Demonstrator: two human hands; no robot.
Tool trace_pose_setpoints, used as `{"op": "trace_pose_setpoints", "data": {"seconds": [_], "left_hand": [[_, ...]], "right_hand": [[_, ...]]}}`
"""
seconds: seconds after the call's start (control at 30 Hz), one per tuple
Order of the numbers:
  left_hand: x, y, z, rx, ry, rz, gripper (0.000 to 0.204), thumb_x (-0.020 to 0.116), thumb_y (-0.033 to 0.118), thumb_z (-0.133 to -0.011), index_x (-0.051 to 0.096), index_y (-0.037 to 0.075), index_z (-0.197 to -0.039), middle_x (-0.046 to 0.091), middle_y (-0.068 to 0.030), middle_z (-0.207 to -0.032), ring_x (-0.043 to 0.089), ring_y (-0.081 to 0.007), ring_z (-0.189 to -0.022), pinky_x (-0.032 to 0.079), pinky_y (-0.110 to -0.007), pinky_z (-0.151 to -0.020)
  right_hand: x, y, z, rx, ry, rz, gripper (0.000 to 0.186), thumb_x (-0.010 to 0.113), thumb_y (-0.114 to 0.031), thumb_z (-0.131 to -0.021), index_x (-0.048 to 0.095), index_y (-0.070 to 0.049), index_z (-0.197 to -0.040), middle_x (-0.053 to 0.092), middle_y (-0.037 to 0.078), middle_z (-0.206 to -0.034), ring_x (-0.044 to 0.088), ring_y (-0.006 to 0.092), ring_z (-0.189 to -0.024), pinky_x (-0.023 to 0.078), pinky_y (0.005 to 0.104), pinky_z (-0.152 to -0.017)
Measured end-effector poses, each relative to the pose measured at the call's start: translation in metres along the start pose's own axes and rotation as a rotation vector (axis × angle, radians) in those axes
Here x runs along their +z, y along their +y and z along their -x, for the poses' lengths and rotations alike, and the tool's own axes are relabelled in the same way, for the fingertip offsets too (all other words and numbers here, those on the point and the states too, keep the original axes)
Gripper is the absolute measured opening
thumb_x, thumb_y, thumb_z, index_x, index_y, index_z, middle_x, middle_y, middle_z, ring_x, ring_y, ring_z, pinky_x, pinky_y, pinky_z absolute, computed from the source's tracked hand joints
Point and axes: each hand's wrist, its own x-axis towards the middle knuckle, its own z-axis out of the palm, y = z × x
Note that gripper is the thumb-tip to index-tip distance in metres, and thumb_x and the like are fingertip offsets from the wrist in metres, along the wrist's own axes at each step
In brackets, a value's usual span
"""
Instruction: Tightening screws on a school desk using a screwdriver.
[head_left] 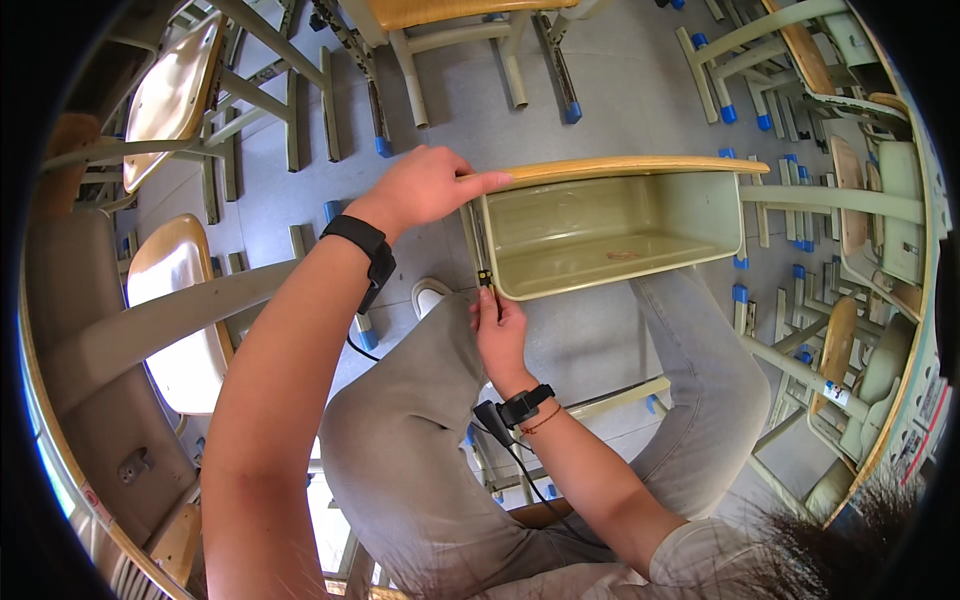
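A school desk with a beige book compartment (620, 225) stands in front of me, its hollow facing me. Along its top runs the thin edge of a wooden desktop (640, 167). My left hand (425, 188) grips the desktop's left end, the thumb lying along the edge and the other fingers mostly hidden. Below it, my right hand (500, 325) is closed by the compartment's lower left corner. Its fingertips pinch at the foot of a metal side rail (478, 235), just under a small black-and-yellow piece (485, 277). What they hold is too small to tell.
My knees in grey trousers (400, 420) are spread below the desk. Chairs with wooden seats (180, 290) stand close on the left. More desks and chairs (840, 350) crowd the right, and another wooden seat (460, 10) is ahead. A black cable (525, 470) hangs from my right wristband.
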Motion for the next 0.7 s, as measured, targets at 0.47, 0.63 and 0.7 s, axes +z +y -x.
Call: {"op": "trace_pose_setpoints", "data": {"seconds": [0.47,0.63,0.7], "left_hand": [[0.000,0.001,0.002,0.017,0.007,0.011,0.069,0.060,0.065,-0.087,0.075,-0.001,-0.102,0.071,-0.0197,-0.081,0.067,-0.0307,-0.073,0.053,-0.038,-0.072],[0.006,-0.006,-0.002,0.084,0.078,0.044,0.078,0.056,0.072,-0.084,0.073,-0.004,-0.081,0.066,-0.0218,-0.069,0.063,-0.0342,-0.066,0.050,-0.043,-0.065],[0.006,-0.006,-0.001,0.070,0.067,0.066,0.078,0.056,0.072,-0.084,0.072,-0.004,-0.079,0.065,-0.0215,-0.068,0.063,-0.0336,-0.065,0.050,-0.043,-0.064]], "right_hand": [[-0.006,-0.018,-0.005,-0.072,-0.109,0.413,0.026,0.063,-0.028,-0.099,0.066,-0.002,-0.097,0.060,0.002,-0.074,0.052,0.0111,-0.064,0.039,0.0280,-0.051],[0.005,-0.016,-0.005,0.037,-0.048,0.061,0.029,0.060,-0.029,-0.100,0.066,-0.001,-0.098,0.054,0.001,-0.068,0.048,0.0117,-0.058,0.039,0.0271,-0.055],[-0.011,-0.019,-0.013,0.232,-0.222,-0.264,0.031,0.055,-0.032,-0.102,0.063,-0.002,-0.102,0.051,0.000,-0.068,0.043,0.0108,-0.056,0.037,0.0264,-0.054]]}}
